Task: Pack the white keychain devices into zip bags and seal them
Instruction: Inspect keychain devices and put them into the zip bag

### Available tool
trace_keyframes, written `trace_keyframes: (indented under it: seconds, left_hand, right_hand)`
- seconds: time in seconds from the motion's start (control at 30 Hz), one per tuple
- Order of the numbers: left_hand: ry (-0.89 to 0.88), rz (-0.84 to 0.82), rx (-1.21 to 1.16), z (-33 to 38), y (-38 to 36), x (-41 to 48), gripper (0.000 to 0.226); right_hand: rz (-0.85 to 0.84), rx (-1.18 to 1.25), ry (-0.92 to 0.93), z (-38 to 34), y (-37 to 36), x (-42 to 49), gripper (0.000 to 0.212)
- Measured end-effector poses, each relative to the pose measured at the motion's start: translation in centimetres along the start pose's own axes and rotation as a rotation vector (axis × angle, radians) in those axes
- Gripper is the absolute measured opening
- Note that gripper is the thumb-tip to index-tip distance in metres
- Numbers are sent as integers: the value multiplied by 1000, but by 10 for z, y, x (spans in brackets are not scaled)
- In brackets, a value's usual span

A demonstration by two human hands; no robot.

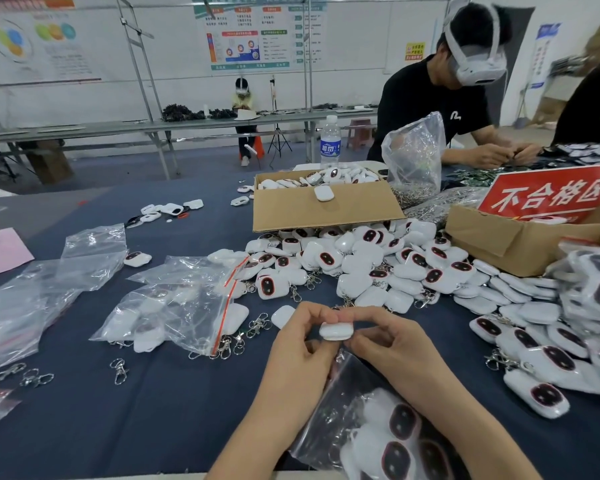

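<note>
Pinching with curled fingertips, the left hand (pixel 300 351) and right hand (pixel 394 348) hold one white keychain device (pixel 336 331) between them, just above the part-filled zip bag (pixel 378 424). It should probably slide in flat, clasp tucked. The bench (pixel 160 403) offers room leftward; the loose pile (pixel 378 271) crowds the right, and the near edge is close.

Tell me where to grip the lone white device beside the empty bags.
Come straight down and pinch the lone device by its near and far edges: it lies flat, dark window up, with bare cloth on both those sides and an empty bag at its left.
</note>
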State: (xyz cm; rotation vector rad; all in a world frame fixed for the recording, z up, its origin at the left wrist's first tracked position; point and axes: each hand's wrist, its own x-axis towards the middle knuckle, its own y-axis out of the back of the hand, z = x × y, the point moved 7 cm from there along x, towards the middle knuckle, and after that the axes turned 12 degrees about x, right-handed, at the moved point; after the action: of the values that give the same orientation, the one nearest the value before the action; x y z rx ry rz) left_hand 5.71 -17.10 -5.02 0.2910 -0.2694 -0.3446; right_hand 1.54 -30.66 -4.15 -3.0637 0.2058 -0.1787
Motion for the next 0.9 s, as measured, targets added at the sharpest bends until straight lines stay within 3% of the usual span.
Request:
trace_keyframes:
  seconds: [0.17,0.27,0.37,0.47,0.57,0.7,0.9]
  left_hand:
    - [12,-34,21,7,5,1,35]
    - [71,-116,166,4,19,5,44]
    - [185,-175,398,-9,49,12,29]
    - [246,-335,435,-13,67,12,13]
    - [235,-548,502,-5,64,5,15]
    - [221,-692,518,0,48,-1,17]
    - [236,-750,520,3,30,-6,13]
  right_hand:
    - [45,-43,30,0,5,2,17]
    - [23,-141,24,4,5,2,16]
    - [-18,-191,-32,7,7,2,14]
    - [-88,-316,-74,9,11,2,12]
    - [-156,-352,-107,9,12,0,12]
    - [-179,-333,-126,11,11,1,16]
    - [-175,-258,-114,6,9,0,20]
